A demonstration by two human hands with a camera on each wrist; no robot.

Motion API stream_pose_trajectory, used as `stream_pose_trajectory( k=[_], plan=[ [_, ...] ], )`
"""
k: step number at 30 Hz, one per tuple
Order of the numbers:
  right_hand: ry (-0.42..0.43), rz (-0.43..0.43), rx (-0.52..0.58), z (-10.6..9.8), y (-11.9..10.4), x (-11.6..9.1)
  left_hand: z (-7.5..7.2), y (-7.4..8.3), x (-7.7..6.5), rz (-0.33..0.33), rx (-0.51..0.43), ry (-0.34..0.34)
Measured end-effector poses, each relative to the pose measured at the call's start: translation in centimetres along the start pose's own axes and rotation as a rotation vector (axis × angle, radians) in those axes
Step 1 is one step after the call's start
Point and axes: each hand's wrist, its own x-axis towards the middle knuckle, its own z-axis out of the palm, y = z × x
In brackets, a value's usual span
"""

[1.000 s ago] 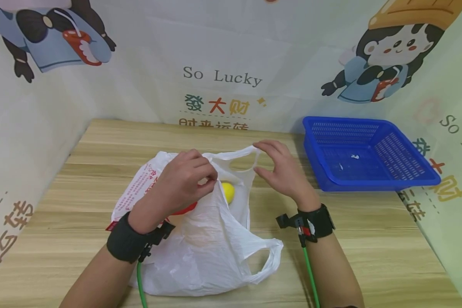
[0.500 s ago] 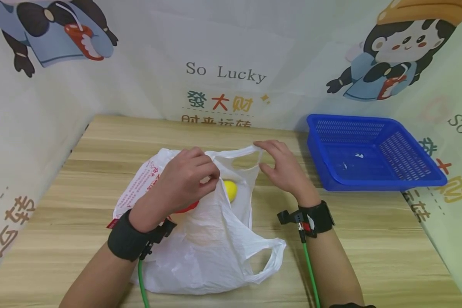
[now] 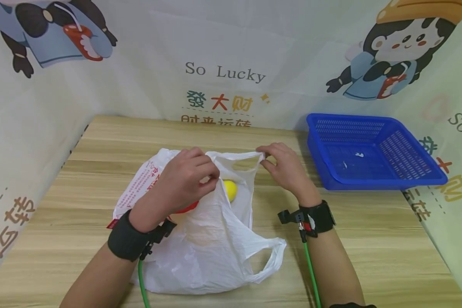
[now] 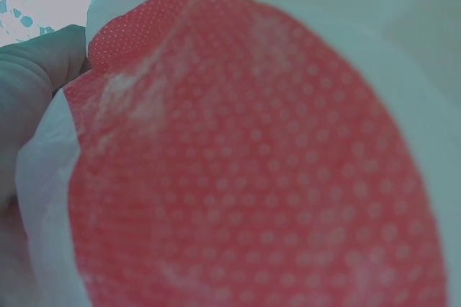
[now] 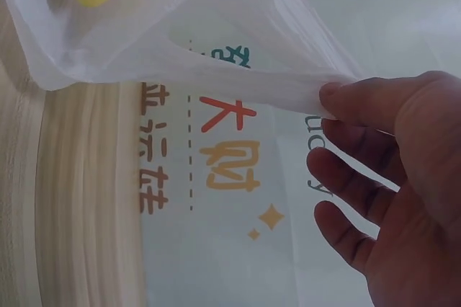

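A white plastic carrier bag (image 3: 200, 252) with red print lies on the table, its mouth to the right. My left hand (image 3: 186, 175) pinches the upper edge of its mouth between thumb and fingers. In the left wrist view a red dotted patch (image 4: 259, 148) on the bag fills most of the picture. My right hand (image 3: 286, 169) pinches the end of the bag's far handle (image 5: 274, 87) between thumb and index finger, the other fingers bent loosely. Inside the mouth shows a yellow lemon (image 3: 229, 190), partly covered by the bag. Other contents are hidden.
A blue plastic basket (image 3: 369, 182) stands at the right back of the wooden table (image 3: 369, 256), with small white bits on its floor. The bag's near handle (image 3: 273, 261) lies loose at the front right. A printed cloth (image 3: 138, 85) hangs around the table.
The right thumb has come up against the index finger, and the hand now pinches the far handle, pulling it slightly right and down. The left hand keeps its grip.
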Motion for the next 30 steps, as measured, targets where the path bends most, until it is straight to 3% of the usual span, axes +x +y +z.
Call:
stream_pose_trajectory(
  k=[11, 19, 30],
  plan=[
    [0.233, -0.096, 0.022, 0.2, 1.0, -0.2, 0.1, 0.1, 0.1, 0.009, 0.007, -0.002],
    [0.349, 0.013, 0.003, -0.4, 1.1, -0.4, 0.3, 0.1, 0.1, -0.006, 0.006, -0.019],
    [0.421, 0.086, -0.007, -0.4, 1.6, -0.4, 0.5, 0.4, 0.2, 0.022, 0.005, -0.011]
  ],
)
